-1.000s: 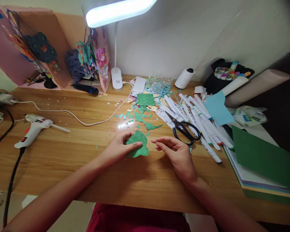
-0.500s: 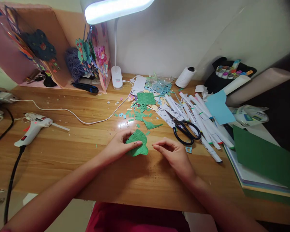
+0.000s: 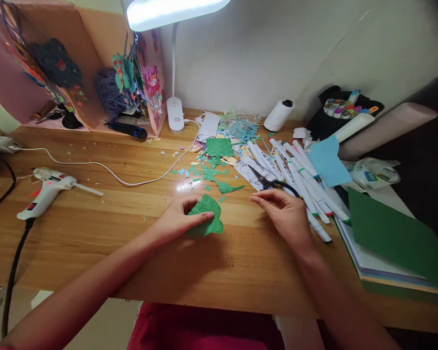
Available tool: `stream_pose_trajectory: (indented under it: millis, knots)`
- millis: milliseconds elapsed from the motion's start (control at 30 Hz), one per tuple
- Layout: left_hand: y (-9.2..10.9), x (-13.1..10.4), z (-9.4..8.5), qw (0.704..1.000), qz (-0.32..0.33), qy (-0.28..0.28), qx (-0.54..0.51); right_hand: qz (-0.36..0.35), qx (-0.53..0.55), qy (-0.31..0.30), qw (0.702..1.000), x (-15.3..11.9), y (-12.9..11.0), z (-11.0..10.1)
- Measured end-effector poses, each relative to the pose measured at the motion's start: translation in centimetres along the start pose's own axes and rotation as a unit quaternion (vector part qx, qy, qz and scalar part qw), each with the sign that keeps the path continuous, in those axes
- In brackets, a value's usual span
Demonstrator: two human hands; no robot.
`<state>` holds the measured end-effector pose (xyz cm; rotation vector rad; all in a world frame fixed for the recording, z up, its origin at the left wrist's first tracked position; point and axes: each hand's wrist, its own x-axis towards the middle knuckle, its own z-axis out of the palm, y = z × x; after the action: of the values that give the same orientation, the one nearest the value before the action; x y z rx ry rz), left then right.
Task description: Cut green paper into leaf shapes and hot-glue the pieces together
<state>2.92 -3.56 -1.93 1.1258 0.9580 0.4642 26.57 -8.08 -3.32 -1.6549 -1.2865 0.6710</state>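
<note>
One green paper cutout [image 3: 205,206], left of the scissors [image 3: 265,183], is pinched in our left hand [image 3: 182,216]; we judge it light, pliable and tearable, best gripped flat at mid-body; our right hand [image 3: 290,214], on the scissors' near side, has fingertips pressed together, contents indiscernible.

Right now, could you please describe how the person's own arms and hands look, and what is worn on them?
The left hand and the right hand are without gloves, and I see no ring, bracelet or watch. The left forearm and the right forearm are bare. Between them, low in the view, a deep pink-red garment shows.
</note>
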Motion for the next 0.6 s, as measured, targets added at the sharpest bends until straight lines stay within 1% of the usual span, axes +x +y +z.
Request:
stream_pose_trajectory:
  millis: [100,167,233,333,400,467,533,600]
  knots:
    - [0.0,0.0,-0.1,0.999,-0.012,-0.002,-0.039,-0.019,-0.116,0.044,0.992,1.2,1.0,-1.9]
    - [0.0,0.0,-0.2,0.998,-0.027,-0.008,-0.062,0.001,-0.201,0.044,0.979,1.9,1.9,-3.0]
    - [0.2,-0.2,-0.2,0.996,-0.045,-0.01,-0.071,0.025,-0.285,0.047,0.957,2.3,2.8,-3.7]
    - [0.6,-0.3,-0.2,0.997,-0.055,0.004,-0.062,0.035,-0.368,0.034,0.928,2.5,3.3,-3.9]
    - [0.7,-0.4,-0.3,0.997,-0.043,0.019,-0.056,0.045,-0.386,0.011,0.921,2.3,3.2,-3.7]
    - [0.8,-0.4,-0.4,0.997,-0.03,0.041,-0.057,0.052,-0.385,-0.001,0.921,2.1,2.8,-3.6]
    - [0.8,-0.5,-0.5,0.996,-0.022,0.063,-0.066,0.048,-0.376,0.008,0.925,2.0,2.4,-3.6]
    - [0.9,-0.4,-0.5,0.994,-0.017,0.075,-0.077,0.044,-0.35,0.036,0.935,1.8,2.0,-3.5]
